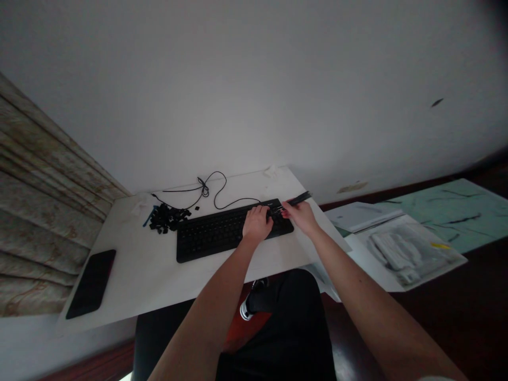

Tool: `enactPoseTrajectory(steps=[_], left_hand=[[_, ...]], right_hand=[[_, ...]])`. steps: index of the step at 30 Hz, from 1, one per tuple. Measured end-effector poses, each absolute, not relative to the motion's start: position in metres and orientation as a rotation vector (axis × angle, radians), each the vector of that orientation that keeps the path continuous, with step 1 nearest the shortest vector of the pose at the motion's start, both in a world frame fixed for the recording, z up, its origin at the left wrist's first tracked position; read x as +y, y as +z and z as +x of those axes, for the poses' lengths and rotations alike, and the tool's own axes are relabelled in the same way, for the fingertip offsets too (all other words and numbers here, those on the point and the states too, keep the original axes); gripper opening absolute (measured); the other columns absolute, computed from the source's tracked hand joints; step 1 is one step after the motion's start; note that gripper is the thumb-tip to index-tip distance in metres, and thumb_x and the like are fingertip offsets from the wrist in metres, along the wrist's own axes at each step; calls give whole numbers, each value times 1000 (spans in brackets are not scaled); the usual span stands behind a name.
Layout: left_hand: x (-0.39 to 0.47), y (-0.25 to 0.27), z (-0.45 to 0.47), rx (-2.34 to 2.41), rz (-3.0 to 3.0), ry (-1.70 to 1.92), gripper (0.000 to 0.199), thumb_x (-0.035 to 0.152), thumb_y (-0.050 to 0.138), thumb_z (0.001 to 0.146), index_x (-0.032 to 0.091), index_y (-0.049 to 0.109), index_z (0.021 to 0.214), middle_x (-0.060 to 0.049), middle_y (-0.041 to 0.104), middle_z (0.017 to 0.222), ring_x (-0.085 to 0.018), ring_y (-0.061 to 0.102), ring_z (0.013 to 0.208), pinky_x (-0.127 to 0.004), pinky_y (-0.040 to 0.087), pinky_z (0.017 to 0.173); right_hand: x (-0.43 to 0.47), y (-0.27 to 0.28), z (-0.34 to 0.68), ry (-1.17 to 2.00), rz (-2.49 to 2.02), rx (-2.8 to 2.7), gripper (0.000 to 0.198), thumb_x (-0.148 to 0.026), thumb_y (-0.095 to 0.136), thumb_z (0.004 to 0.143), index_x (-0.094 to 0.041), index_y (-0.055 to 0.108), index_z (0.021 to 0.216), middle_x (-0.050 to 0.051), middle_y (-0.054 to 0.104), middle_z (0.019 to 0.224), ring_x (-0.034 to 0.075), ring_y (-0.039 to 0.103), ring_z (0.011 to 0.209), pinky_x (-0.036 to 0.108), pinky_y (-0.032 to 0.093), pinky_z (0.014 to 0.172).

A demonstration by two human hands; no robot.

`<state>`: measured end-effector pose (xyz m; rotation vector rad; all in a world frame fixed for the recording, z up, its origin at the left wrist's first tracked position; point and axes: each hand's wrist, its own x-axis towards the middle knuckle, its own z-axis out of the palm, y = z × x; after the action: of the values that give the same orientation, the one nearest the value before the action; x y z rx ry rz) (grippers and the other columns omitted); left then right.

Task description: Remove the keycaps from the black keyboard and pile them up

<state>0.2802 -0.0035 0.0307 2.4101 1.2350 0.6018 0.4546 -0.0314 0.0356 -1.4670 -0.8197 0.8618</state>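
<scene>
A black keyboard [214,233] lies at a slant on the white table. My left hand [257,223] rests on its right part, palm down, with the fingers lying over the keys. Closed round a slim black tool [299,199] with thin metal prongs is my right hand [300,214], above the keyboard's right end. The prongs point left, close to my left fingertips; whether they touch a key is too small to tell. Loose black keycaps [167,218] lie heaped beyond the keyboard's left end, and a single keycap [197,208] sits apart from them.
A black cable [226,182] loops behind the keyboard. Beside the heap lies a thin blue item [149,216]. A dark phone-like slab [92,283] is at the table's left. Right of the white table [159,286] are an opened white box [408,254] and a green marbled surface [456,211].
</scene>
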Motion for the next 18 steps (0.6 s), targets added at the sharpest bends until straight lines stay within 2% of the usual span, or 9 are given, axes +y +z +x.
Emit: enactPoseTrajectory(steps=[6,10,18], left_hand=[[-4,31,279,1249,2446,584,31,25,55,94,18,61,124,-12,65,120,-29,57,117,-43,42,102],[-5,32,279,1253,2466,570,31,27,55,95,18,61,124,-12,65,122,-28,57,117,-42,43,102],[-4,31,279,1252,2483,539,29,31,56,97,19,63,122,-10,65,122,-27,57,117,-41,44,102]], right_hand=[[-19,59,453,779,-1657,-1157,17,-31,82,77,-17,73,76,4,71,61,18,67,49,25,53,45],[-14,69,458,711,-1776,-1327,17,-28,77,81,-16,71,70,4,70,57,18,68,51,23,52,47],[-6,73,458,934,-1787,-1402,17,-27,76,84,-14,71,75,7,74,67,19,72,58,25,59,52]])
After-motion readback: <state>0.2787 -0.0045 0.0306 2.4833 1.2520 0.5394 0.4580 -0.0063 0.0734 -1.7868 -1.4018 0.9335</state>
